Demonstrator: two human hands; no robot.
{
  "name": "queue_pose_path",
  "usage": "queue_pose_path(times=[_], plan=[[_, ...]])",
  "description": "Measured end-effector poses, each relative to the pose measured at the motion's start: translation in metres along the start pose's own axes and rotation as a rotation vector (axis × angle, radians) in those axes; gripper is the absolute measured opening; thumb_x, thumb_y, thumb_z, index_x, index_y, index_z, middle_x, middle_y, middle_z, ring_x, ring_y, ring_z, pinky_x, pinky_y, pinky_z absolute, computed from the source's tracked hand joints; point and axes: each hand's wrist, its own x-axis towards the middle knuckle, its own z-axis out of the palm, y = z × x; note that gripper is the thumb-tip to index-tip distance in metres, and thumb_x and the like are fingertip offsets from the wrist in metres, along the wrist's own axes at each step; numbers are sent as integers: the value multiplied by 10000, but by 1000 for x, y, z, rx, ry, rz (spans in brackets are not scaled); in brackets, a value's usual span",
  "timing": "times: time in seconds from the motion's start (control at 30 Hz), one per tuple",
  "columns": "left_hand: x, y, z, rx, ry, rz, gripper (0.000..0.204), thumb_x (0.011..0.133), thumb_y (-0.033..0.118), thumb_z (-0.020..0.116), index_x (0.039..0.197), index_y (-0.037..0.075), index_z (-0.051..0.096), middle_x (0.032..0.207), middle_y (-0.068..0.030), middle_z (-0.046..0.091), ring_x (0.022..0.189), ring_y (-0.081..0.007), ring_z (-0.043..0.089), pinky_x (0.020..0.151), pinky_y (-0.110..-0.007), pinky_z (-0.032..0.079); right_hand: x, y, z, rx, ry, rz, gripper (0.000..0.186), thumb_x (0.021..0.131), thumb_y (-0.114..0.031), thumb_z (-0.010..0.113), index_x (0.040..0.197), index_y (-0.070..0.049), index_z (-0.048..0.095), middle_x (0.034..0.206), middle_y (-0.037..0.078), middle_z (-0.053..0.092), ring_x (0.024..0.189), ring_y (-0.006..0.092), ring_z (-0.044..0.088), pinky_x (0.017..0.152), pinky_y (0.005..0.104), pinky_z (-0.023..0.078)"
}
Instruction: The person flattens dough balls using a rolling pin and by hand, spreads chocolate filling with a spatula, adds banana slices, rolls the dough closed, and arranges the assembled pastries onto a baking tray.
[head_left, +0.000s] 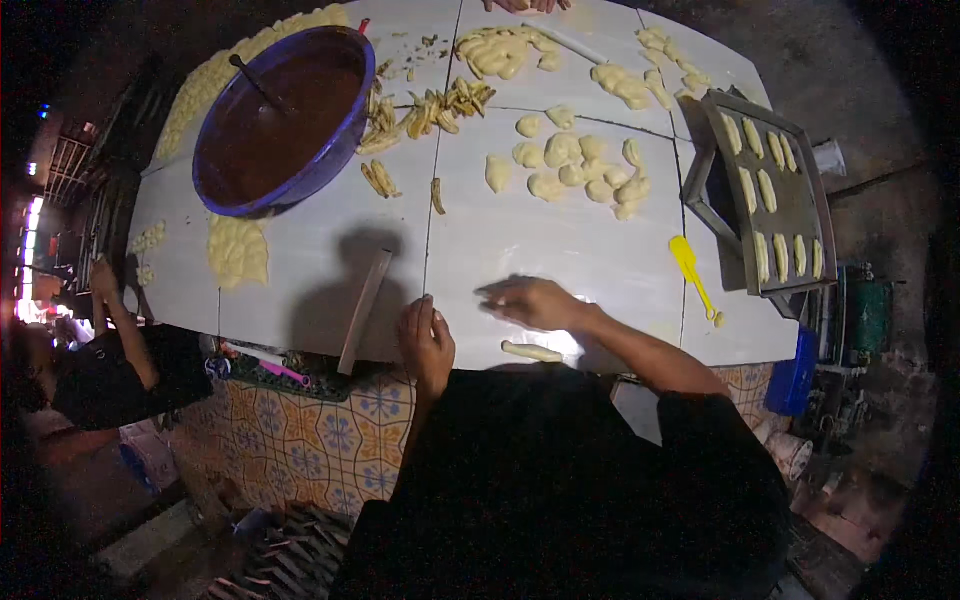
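**One roll (533, 352) beside the right hand (530, 303), ten on the tray (797, 215)**

The right hand is palm down over the table (330, 225), its fingers stretched out toward the left and blurred at the tips; the palm hides whatever may lie beneath it. The left hand (428, 338) is half curled at the near edge (its inner side is turned out of sight), so I cannot tell whether it pinches anything. The roll lies just below the right hand, near that edge, and looks apart from it.

One wooden stick (366, 312) lies left of the left hand. Ten pale rolls sit on the upper tray: four along the top, two in the middle, four at the bottom. A second frame shows partly beneath it. One yellow scraper (690, 265) lies near the tray.

Beyond the hands is a cluster of dough lumps (563, 151), more than ten, overlapping too much for an exact count. One blue basin (358, 118) holds brown paste, which hides the lower end of one dark spoon (258, 82). One strip (437, 196) lies apart from the piled ones.

A co-worker's hands (527, 5) are cut off at the top; another person (130, 365), at left, is mostly dark.
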Motion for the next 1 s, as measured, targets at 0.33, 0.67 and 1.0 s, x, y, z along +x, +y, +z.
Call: queue_pose_path(times=[0.33, 0.67, 1.0], plan=[[13, -5, 14, -225, 22, -92, 206, 951, 79, 600, 1138, 4, 644, 1089, -149, 670, 1019, -312, 634, 913, -468, 493, 48, 61, -78, -438, 670, 141, 183, 820, -89, 651, 980, -12, 694, 985, 208, 635, 967, 381, 591, 834, 455, 490], [47, 104, 20, -1065, -563, -513, 277, 1011, 52, 553, 1252, -84, 538, 949, -138, 671, 706, -170, 657, 601, -280, 540, -45, -34, -31, 291, 443, 39, 446, 866, -114, 717, 1301, -62, 631, 1312, 165, 530, 1165, 307, 584, 978, 385, 504], [41, 102, 44, 22, -449, -21, 439, 899, 157, 659, 1321, 59, 588, 1387, -209, 447, 1292, -409, 346, 1072, -544, 291, -60, 21, 22, -177, 722, 146, 398, 888, -73, 620, 1271, 32, 597, 1312, 241, 583, 1207, 411, 556, 999, 463, 479]])
